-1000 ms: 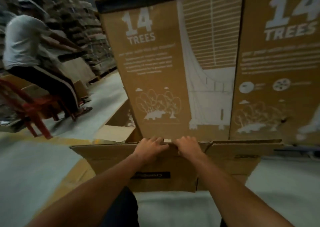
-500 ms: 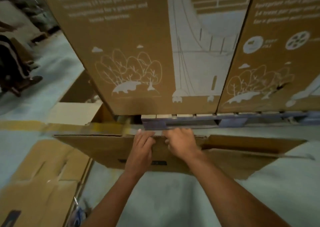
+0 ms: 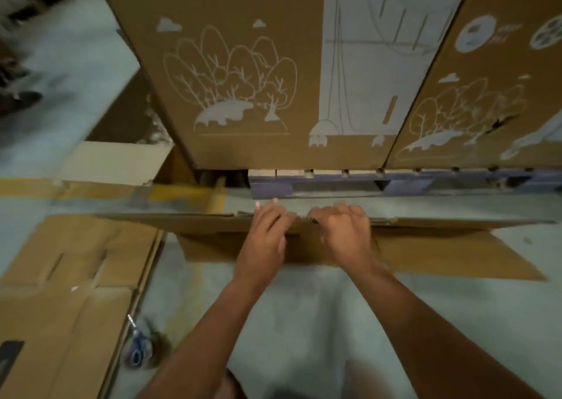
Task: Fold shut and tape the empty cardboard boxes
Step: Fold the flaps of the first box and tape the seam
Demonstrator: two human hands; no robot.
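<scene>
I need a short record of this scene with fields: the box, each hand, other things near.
box: flattened brown cardboard box on grey floor
left hand: fingers straight, pressing on box's far edge
right hand: fingers curled over same edge
tape on box: none visible
behind: tall printed cardboard cartons on a blue pallet
left side: flat cardboard sheets; blue-handled scissors

A flattened box (image 3: 425,246) lay across mid-frame on the floor (image 3: 304,307), tall cartons (image 3: 243,79) behind it, more cardboard (image 3: 60,292) lower left, scissors (image 3: 138,348) just beside that.
</scene>
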